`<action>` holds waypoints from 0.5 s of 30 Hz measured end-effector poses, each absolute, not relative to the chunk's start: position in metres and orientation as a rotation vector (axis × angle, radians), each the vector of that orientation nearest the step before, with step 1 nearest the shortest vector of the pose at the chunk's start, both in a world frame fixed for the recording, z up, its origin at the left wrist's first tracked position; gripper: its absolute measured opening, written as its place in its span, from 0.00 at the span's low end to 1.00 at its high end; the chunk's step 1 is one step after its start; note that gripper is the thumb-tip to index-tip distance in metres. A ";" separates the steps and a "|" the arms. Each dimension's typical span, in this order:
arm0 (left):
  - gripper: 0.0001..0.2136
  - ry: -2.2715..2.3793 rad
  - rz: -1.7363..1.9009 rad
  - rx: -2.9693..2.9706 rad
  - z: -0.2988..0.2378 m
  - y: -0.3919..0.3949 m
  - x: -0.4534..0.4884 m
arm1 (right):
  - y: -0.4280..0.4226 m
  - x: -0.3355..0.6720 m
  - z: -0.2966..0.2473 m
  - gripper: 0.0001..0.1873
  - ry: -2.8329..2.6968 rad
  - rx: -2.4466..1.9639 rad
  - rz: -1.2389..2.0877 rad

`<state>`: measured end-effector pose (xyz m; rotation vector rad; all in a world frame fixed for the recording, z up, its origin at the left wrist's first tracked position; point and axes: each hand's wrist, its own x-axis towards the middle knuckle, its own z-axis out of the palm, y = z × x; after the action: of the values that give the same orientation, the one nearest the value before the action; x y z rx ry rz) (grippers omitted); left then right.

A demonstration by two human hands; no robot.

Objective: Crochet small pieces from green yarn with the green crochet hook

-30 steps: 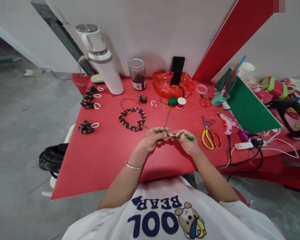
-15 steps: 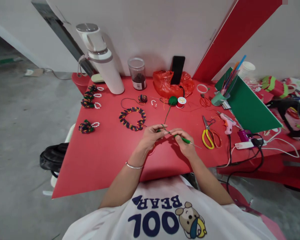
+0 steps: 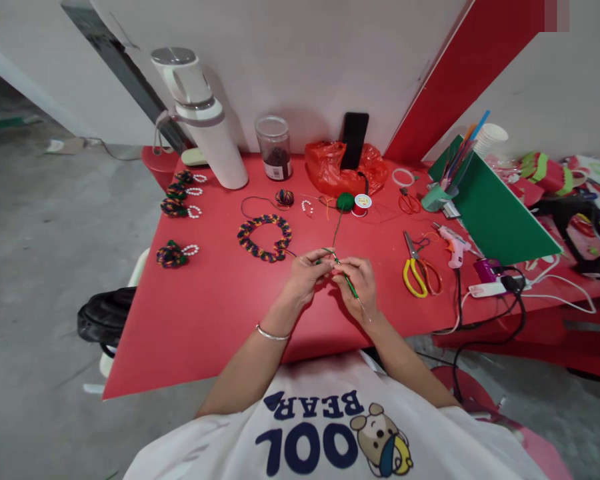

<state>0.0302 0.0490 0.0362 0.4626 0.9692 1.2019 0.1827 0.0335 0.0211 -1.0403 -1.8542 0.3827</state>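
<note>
My right hand (image 3: 357,283) grips a green-handled crochet hook (image 3: 351,285), its tip pointing up-left toward my left hand (image 3: 307,273). The left hand's fingers pinch a green yarn strand (image 3: 336,230) right at the hook's tip. That strand runs away across the red table (image 3: 205,313) to a green yarn ball (image 3: 345,201). A silver bangle sits on my left wrist. A multicoloured crocheted ring (image 3: 265,237) lies just left of my hands.
Yellow-handled scissors (image 3: 414,271) and a glue gun (image 3: 453,244) lie to the right, with cables beyond. A white jug (image 3: 203,120), jar (image 3: 275,147), red bag (image 3: 345,170) with a phone, and small crocheted pieces (image 3: 176,200) stand at the back and left. A green board (image 3: 495,210) leans right.
My right hand has turned the hook from lying sideways to pointing up-left, and the hand has drawn closer to the left one. The left hand has hardly moved.
</note>
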 end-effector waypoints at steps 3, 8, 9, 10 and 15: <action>0.24 0.899 1.164 0.416 0.036 0.049 0.026 | 0.033 0.181 0.018 0.13 -1.852 -0.966 0.330; 0.22 0.790 1.095 0.397 0.037 0.049 0.020 | 0.039 0.191 0.023 0.14 -1.904 -0.840 0.341; 0.22 0.781 1.087 0.398 0.038 0.049 0.019 | 0.041 0.193 0.024 0.14 -1.913 -0.822 0.346; 0.22 0.776 1.083 0.399 0.038 0.049 0.019 | 0.043 0.196 0.025 0.14 -1.921 -0.810 0.350; 0.23 0.761 1.071 0.403 0.042 0.048 0.018 | 0.048 0.206 0.031 0.15 -1.970 -0.812 0.420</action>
<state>0.0184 0.0479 0.0423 0.4025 0.7614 1.0710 0.2063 0.0476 0.0308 -0.8117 -1.9697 0.4199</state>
